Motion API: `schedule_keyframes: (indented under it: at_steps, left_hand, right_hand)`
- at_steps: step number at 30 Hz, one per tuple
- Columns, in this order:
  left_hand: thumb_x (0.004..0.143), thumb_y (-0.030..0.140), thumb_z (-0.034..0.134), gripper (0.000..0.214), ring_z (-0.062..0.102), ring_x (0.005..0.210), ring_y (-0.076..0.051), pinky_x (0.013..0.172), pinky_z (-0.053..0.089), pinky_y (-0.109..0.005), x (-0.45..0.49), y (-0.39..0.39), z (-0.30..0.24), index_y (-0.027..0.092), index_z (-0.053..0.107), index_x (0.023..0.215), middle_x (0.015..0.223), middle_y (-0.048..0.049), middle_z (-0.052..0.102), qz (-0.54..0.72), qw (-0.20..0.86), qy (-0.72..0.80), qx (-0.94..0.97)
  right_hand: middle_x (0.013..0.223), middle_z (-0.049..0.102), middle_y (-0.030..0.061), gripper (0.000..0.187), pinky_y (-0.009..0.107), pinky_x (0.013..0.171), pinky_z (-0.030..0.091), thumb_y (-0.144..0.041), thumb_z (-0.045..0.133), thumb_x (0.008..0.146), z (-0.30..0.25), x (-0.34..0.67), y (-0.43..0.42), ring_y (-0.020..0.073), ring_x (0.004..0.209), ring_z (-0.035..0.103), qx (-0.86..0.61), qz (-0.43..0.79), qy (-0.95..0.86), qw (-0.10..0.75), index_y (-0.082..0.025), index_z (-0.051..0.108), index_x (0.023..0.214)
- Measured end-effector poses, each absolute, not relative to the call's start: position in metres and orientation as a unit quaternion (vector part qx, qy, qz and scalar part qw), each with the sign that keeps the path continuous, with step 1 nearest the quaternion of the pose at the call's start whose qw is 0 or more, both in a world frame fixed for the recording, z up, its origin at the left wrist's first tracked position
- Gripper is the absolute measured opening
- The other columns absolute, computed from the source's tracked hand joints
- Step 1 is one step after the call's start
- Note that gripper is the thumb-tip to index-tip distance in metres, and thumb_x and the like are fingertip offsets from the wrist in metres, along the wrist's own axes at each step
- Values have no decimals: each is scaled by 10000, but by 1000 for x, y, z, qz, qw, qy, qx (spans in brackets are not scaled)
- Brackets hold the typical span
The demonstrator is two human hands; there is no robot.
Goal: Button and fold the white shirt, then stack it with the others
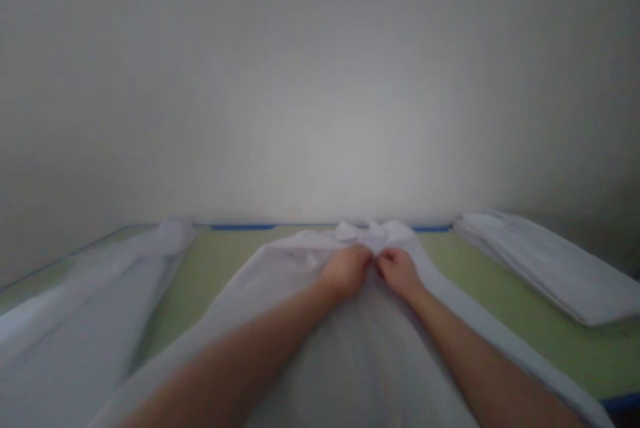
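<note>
A white shirt [345, 355] lies spread out before me, its collar [370, 232] at the far end near the wall. Just below the collar, my left hand [350, 269] is closed with its fingertips pinching the front of the shirt. Close beside it, almost touching, my right hand [399, 271] is also closed on the fabric at the same spot. The pinched edges, and any button there, are hidden by the fingers and blur. Both forearms reach across the shirt from the near edge.
The table has a green top [220, 255] with blue tape [243, 227] along its far edge. White cloth [100, 315] lies loosely on the left. A folded white stack of cloth [545, 261] rests on the right. Behind stands a plain pale wall [320, 81].
</note>
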State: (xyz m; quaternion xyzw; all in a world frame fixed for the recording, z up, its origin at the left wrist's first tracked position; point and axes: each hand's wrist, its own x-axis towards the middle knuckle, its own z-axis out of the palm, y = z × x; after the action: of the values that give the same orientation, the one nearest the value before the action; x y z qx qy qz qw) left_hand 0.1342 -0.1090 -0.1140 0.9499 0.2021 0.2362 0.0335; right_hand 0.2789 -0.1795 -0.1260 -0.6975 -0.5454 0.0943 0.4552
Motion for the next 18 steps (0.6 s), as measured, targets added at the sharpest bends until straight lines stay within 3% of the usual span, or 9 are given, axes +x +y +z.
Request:
schedule_keyframes:
  at_steps: [4, 7, 12, 15, 18]
  left_hand:
    - [893, 214, 411, 217, 556, 916, -191, 812, 399, -286, 130, -103, -111, 165, 602, 982, 988, -81, 619, 237, -19, 111, 965]
    - [901, 241, 397, 225, 558, 831, -164, 736, 397, -257, 133, -97, -114, 162, 606, 879, 895, -62, 629, 278, 42, 143, 949]
    - [852, 243, 426, 238, 538, 645, -139, 576, 356, -236, 148, -88, -129, 155, 590, 703, 671, -29, 612, 260, 223, 287, 894]
    - [817, 219, 452, 212, 548, 602, -138, 553, 357, -234, 153, -84, -135, 150, 612, 697, 617, -26, 611, 235, 292, 371, 850]
    - [807, 231, 485, 207, 565, 599, -149, 559, 374, -240, 152, -75, -131, 143, 627, 685, 598, -43, 619, 238, 291, 405, 833]
  right_hand:
    - [470, 492, -15, 216, 223, 494, 298, -266, 442, 689, -121, 278, -185, 106, 495, 434, -632, 200, -533, 526, -170, 485, 500]
    - [477, 483, -28, 210, 218, 490, 309, -274, 456, 708, -122, 282, -186, 96, 488, 415, -594, 239, -548, 538, -169, 493, 530]
    - [721, 647, 26, 239, 223, 581, 410, -324, 566, 723, -136, 290, -176, 122, 626, 546, -609, 207, -614, 457, -134, 646, 845]
    - [824, 675, 46, 412, 224, 612, 433, -305, 641, 681, -142, 291, -173, 132, 677, 586, -623, 181, -651, 393, -129, 620, 1053]
    - [830, 682, 26, 548, 219, 615, 417, -191, 653, 632, -138, 294, -178, 143, 696, 600, -655, 117, -684, 299, -170, 572, 1173]
